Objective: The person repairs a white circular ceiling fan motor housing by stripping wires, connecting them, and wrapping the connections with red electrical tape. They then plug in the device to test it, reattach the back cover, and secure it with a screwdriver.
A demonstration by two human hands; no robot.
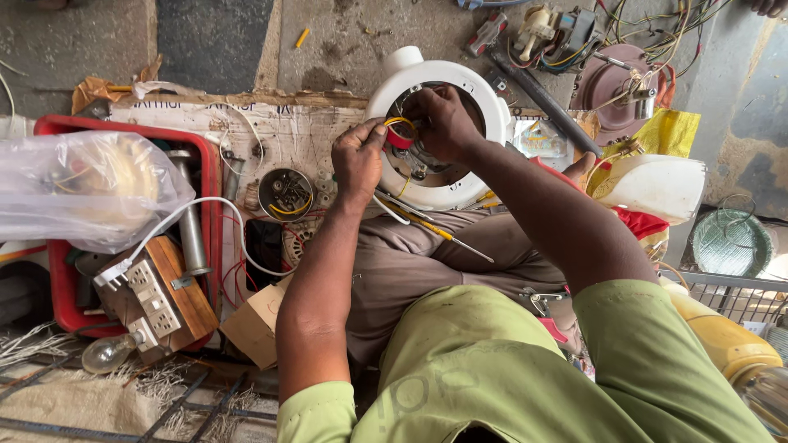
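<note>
- Between the two hands, just above the person's lap, a red roll of tape (400,137) sits pinched at the fingertips; a yellow wire (400,122) loops over its top edge.
- Left hand (358,160) comes up from below-left of the roll, fingers (373,139) curled narrow and gripping its left side.
- Right hand (443,123) lies on the roll's far right, fingers bent down and closed against the roll and wire; which fingertip pinches what I cannot tell, since the knuckles hide it.
- Both hands touch the roll, so neither is nearer; the roll's round face points roughly up at the camera, its axis about upright.
- Directly behind and under the fingers is a white round housing (484,102) with an open centre showing metal parts; the hands work over that opening.
- Below the fingers, toward the body, a yellow-handled screwdriver (439,232) lies slanted across the lap, tip pointing away to the right.
- Left of the fingers, a small metal bowl (285,194) of parts rests on cardboard (287,135); further left are a red tray (57,271), a clear plastic bag (82,189) and a wooden socket board (160,291).
- Beyond the fingers, the concrete floor (213,41) carries motor parts and wires; room around the hands is tight.
</note>
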